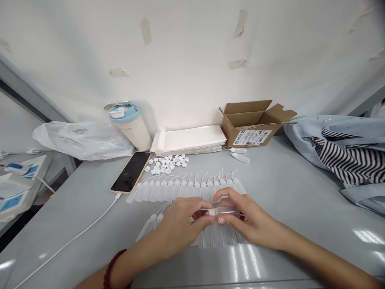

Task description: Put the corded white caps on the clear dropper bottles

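Observation:
Between my two hands lies a small translucent plastic bottle [227, 211], held sideways above the table. My left hand [185, 220] pinches its white cap end [212, 212] with thumb and fingertips. The body is gripped by my right hand [245, 216], thumb below and fingers above. Just beyond my hands runs a row of similar bottles [168, 192] with thin bent white tubes at their tops. More bottles [213, 236] lie under and around my hands, partly hidden by them. Loose small white caps [167, 163] are heaped behind the row.
A phone [130, 172] with a white cable lies left of the caps. Behind stand a cup with a blue lid [130, 124], a plastic bag [82, 138], a stack of white envelopes [191, 139] and an open cardboard box [251, 126]. Bundled fabric [345, 156] rests at right.

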Demonstrator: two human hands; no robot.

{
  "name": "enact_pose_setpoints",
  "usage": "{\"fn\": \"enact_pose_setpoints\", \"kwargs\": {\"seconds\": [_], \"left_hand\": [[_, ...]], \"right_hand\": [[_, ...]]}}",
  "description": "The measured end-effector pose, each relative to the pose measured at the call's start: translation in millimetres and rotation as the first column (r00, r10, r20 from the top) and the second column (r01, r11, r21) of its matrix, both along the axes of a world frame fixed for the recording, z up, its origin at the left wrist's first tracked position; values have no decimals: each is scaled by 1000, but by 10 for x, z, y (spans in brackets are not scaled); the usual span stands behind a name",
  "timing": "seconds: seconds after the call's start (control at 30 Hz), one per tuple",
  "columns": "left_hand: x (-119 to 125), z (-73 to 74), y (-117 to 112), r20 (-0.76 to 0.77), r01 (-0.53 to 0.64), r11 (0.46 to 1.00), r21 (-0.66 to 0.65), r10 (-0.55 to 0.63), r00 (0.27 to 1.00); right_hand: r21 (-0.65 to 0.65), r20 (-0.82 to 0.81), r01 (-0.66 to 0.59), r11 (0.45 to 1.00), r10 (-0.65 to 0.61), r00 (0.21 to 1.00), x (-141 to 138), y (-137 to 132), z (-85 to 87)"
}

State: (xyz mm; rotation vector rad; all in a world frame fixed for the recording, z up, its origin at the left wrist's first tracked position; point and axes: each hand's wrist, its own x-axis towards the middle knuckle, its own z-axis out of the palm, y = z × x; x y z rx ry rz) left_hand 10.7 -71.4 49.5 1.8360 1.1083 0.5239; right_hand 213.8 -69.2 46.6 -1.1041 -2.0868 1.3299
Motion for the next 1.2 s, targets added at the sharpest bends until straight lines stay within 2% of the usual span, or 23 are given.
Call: {"fn": "enact_pose_setpoints", "kwargs": {"seconds": [0.03, 0.1, 0.17, 0.27, 0.37, 0.47, 0.57, 0.67, 0.73, 0.8, 0.87, 0.93, 1.0, 1.03, 1.07, 1.13, 1.2], "left_hand": [[-6, -23, -13, -17, 14, 994, 111, -13, 1000], [-19, -50, -36, -30, 60, 948, 312, -53, 998], [-31, -42, -48, -8, 74, 922, 381, -77, 997], [-36, 30, -41, 55, 30, 965, 259, -46, 997], [-26, 114, -21, 111, -20, 1000, -5, 20, 994], [-7, 159, -10, 150, -21, 968, -250, 61, 987], [11, 162, -15, 163, -2, 954, -298, 53, 985], [11, 117, -36, 110, 6, 983, -183, 14, 994], [-2, 63, -53, 51, 21, 999, 45, -23, 998], [-20, 13, -66, 6, 52, 951, 304, -57, 998], [-35, -5, -68, -7, 77, 904, 421, -81, 997], [-43, 18, -54, 10, 57, 938, 343, -64, 998], [-47, 63, -24, 71, -20, 990, 142, 10, 997], [-48, 85, -4, 119, -61, 998, 26, 58, 991], [-49, 103, 18, 175, -87, 992, -86, 101, 979], [-54, 123, 66, 285, -63, 953, -295, 151, 947], [-62, 120, 108, 356, 18, 873, -487, 180, 917]], "right_hand": [[-76, -45, 1, 997, -4, 999, -2, 3, 2], [-228, -153, -21, 973, -15, 988, -3, 10, 6], [-325, -233, -48, 944, -31, 972, -2, 15, 11], [-351, -269, -48, 935, -51, 962, 4, 19, 26], [-287, -264, -27, 958, -52, 963, 10, 18, 50], [-209, -206, -3, 978, -41, 978, 12, 11, 61], [-141, -127, 11, 990, -29, 992, 14, 3, 55], [-148, -128, 0, 989, -19, 992, 20, 6, 54], [-193, -159, -14, 981, -17, 987, 26, 16, 66], [-240, -179, -32, 970, -12, 984, 31, 29, 82], [-264, -185, -48, 963, -2, 983, 35, 41, 90], [-224, -179, -31, 974, -10, 984, 36, 47, 83], [-81, -142, 33, 996, -44, 989, 38, 49, 60], [22, -112, 70, 997, -67, 991, 40, 51, 44], [133, -81, 99, 986, -88, 993, 42, 53, 27], [339, -50, 114, 934, -103, 993, 47, 62, -8], [492, -61, 101, 864, -81, 995, 49, 72, -40]]}}
